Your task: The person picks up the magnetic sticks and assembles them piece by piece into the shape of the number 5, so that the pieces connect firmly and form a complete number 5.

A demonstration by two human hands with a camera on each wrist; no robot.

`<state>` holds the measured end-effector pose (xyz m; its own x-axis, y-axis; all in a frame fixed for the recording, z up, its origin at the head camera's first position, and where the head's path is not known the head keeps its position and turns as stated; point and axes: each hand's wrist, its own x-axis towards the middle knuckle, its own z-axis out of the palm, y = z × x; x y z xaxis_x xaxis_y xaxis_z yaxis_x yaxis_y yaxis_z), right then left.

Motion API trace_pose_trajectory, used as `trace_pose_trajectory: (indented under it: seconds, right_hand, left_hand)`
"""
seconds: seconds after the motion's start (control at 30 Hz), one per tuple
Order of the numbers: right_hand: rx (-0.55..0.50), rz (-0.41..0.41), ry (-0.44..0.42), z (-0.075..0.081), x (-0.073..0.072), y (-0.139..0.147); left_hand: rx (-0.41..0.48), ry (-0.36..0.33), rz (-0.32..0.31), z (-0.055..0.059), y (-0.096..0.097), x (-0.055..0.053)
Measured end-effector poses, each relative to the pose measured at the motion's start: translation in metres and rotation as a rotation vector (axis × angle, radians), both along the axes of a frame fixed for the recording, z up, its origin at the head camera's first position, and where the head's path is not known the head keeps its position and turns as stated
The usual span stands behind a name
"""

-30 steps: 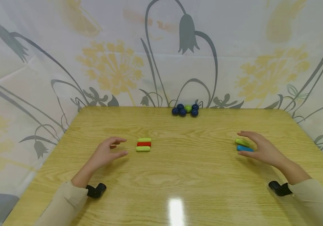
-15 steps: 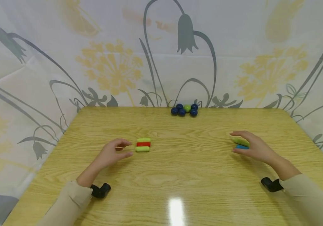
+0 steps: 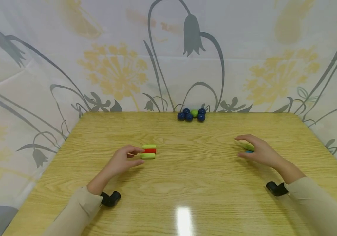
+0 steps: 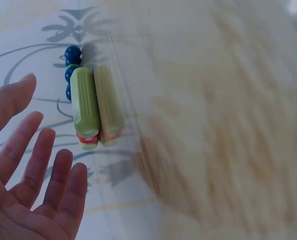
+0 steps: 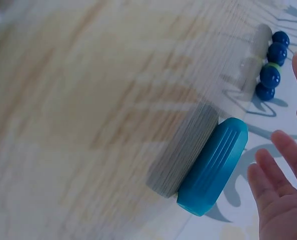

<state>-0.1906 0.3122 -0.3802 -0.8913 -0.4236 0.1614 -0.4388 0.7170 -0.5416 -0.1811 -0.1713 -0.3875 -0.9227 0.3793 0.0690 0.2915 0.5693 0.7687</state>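
Note:
My left hand [image 3: 123, 159], fingers parted from the thumb, is at the left ends of three short oblong pieces lying side by side. Two are light green, the nearer one [image 3: 148, 156] grooved along its length in the left wrist view, and between them sits a red piece [image 3: 150, 151]. In the head view a fingertip overlaps the red piece. On the right, my right hand [image 3: 261, 152] spreads its fingers and thumb around a green oblong piece [image 3: 248, 147] and a blue grooved piece [image 5: 213, 167]. Part of that pair is hidden behind the hand in the head view. Neither hand grips anything.
Several shiny dark blue balls [image 3: 181, 116] and one green ball [image 3: 194, 113] cluster at the far edge of the wooden table [image 3: 168, 183]. Behind the table hangs a flower-patterned cloth [image 3: 168, 72]. Black wrist mounts [image 3: 110, 199] protrude beside both sleeves.
The left hand has moved right, up to the green and red pieces. My right hand has moved left over the green and blue pair, covering more of it. The pieces stay put.

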Motion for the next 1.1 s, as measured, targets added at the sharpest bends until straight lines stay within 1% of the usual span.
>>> trace_pose_trajectory:
  seconds: [0.27, 0.57, 0.7, 0.77, 0.9, 1.1]
  right_hand:
    - [0.003, 0.013, 0.003, -0.001, -0.007, -0.006]
    - [0.001, 0.024, 0.001, -0.003, -0.015, -0.013]
    - [-0.003, 0.02, -0.015, -0.005, -0.019, -0.017]
    - [-0.001, 0.016, -0.03, -0.005, -0.02, -0.018]
    - [0.007, 0.014, -0.045, -0.004, -0.023, -0.023]
    - [0.006, 0.017, -0.046, -0.001, -0.026, -0.028]
  left_hand:
    - [-0.023, -0.018, -0.003, 0.0, 0.006, -0.002]
    - [-0.054, -0.045, 0.025, 0.002, 0.009, -0.002]
    - [-0.055, -0.038, 0.017, 0.001, 0.01, -0.004]
    - [-0.06, -0.03, 0.002, 0.0, 0.01, -0.005]
    - [-0.084, -0.029, -0.004, 0.0, 0.012, -0.006]
    - [-0.126, -0.057, 0.029, -0.001, 0.016, -0.008]
